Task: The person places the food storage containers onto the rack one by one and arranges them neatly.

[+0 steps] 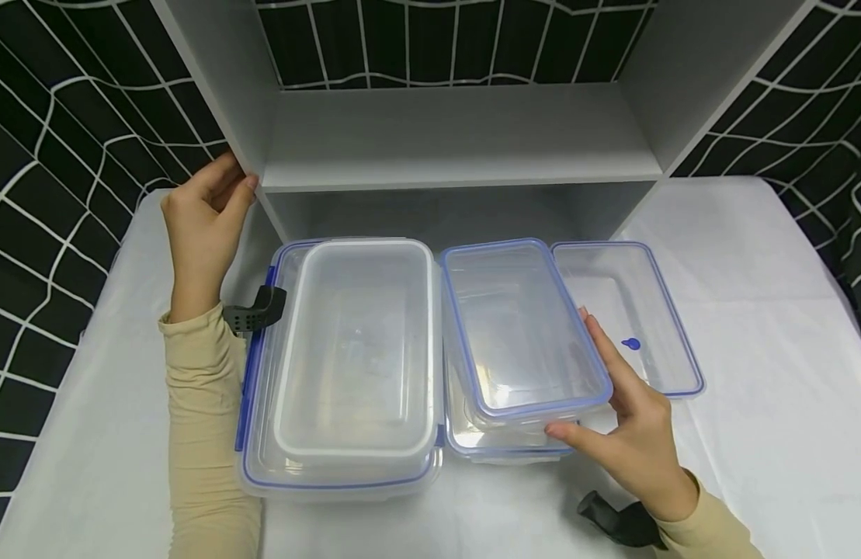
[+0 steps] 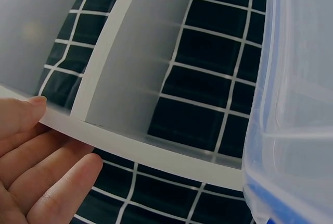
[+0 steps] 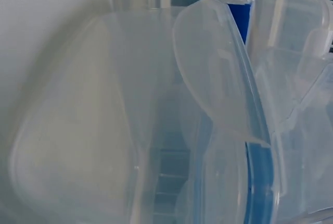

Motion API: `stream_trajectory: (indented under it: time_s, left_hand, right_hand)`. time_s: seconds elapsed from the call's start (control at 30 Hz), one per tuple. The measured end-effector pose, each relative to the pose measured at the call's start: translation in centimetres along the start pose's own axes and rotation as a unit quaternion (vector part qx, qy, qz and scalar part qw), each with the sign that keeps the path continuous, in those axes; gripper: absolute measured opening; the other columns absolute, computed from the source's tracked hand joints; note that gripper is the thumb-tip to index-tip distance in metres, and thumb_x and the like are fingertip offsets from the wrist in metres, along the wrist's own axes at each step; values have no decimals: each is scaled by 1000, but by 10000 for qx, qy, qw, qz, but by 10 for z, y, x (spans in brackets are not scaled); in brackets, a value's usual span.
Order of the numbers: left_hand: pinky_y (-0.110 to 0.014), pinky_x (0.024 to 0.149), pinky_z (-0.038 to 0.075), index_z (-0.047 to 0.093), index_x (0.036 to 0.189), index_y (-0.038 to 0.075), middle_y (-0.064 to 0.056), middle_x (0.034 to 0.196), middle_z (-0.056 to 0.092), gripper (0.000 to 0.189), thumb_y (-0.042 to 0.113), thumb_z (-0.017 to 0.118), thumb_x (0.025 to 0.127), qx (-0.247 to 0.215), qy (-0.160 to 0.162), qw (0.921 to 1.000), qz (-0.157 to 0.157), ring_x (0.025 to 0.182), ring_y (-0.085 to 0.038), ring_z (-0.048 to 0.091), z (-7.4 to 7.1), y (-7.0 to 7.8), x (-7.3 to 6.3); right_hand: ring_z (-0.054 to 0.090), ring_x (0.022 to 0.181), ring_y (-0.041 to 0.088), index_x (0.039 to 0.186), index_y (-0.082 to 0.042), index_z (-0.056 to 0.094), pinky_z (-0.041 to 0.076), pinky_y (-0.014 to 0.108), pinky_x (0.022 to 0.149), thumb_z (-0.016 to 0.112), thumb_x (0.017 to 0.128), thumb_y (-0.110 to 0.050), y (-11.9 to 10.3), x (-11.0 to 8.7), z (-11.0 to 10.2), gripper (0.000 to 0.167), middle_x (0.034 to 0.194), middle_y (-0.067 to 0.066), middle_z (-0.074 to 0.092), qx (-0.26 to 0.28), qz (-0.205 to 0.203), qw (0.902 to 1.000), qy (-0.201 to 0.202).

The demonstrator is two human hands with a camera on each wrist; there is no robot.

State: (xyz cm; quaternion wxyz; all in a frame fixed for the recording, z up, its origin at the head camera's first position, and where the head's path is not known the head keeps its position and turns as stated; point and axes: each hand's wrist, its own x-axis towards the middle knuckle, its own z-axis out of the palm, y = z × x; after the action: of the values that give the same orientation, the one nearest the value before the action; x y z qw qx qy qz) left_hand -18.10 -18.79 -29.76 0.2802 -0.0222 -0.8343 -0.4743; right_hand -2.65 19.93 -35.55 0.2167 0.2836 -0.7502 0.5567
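My left hand [image 1: 210, 213] grips the edge of the white shelf unit's left side panel [image 1: 223, 101], its thumb on one face and its fingers on the other. My right hand [image 1: 629, 419] holds a clear food container [image 1: 524, 326] with a blue-edged lid by its near right corner. That container sits at a slant over another clear blue-edged container [image 1: 465, 435], mostly hidden beneath it. In the right wrist view, clear plastic walls [image 3: 151, 78] fill the picture and the hand is out of sight.
A large clear container [image 1: 262, 466] with blue clips stands at left, a white-rimmed container [image 1: 360, 341] on top. Right of the held container lies a clear blue-edged piece [image 1: 654, 310] with a blue tab. A shelf board [image 1: 458, 147] spans the unit behind, on a white-covered table [image 1: 772, 419].
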Motion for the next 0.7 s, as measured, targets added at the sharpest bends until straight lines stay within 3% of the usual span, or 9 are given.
stream_trajectory:
  time_s: [0.27,0.53,0.7]
  left_hand:
    - [-18,81,53,64,119,0,-15,114,65,30,7,62,91,-35,-27,10000,-7,100,-18,65,0,0,0]
    - [-18,81,53,64,119,-1,-14,114,66,29,7,62,91,7,-19,10000,-22,99,-17,66,0,0,0]
    - [-18,81,53,64,119,-2,-15,114,65,29,7,62,91,-2,-21,10000,-15,99,-17,65,0,0,0]
  right_hand:
    - [46,127,24,132,23,33,44,21,97,80,76,-17,0,3,-4,83,140,23,41,1126,45,9929,376]
    - [46,127,22,132,23,34,44,20,97,77,77,-31,2,2,0,88,142,25,38,157,-131,9998,71]
    - [45,128,22,130,24,34,43,20,98,76,78,-35,3,1,2,89,142,27,37,-28,-270,9996,91]
